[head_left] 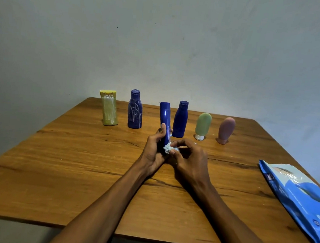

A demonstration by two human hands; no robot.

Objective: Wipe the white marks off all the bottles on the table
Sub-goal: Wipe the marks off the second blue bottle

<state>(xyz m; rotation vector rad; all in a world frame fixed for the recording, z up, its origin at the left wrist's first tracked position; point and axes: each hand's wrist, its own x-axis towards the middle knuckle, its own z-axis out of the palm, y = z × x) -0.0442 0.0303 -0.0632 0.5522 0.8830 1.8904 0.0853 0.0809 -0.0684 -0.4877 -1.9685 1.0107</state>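
A plain room at home, by the look of it.
I sit at a worn wooden table (56, 161) pushed against a bare, scuffed wall (161, 44); toiletry bottles (135, 109) line mid-frame, a blue wipes pack (298, 197) lies lower right.

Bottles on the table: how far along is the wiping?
Looks done: dark blue bottle, green tube and pink tube show no white marks from this side. In hand: left hand grips the blue tube while the right hand rubs it with a crumpled wipe. Left: yellow bottle and streaked blue bottle, both still marked.
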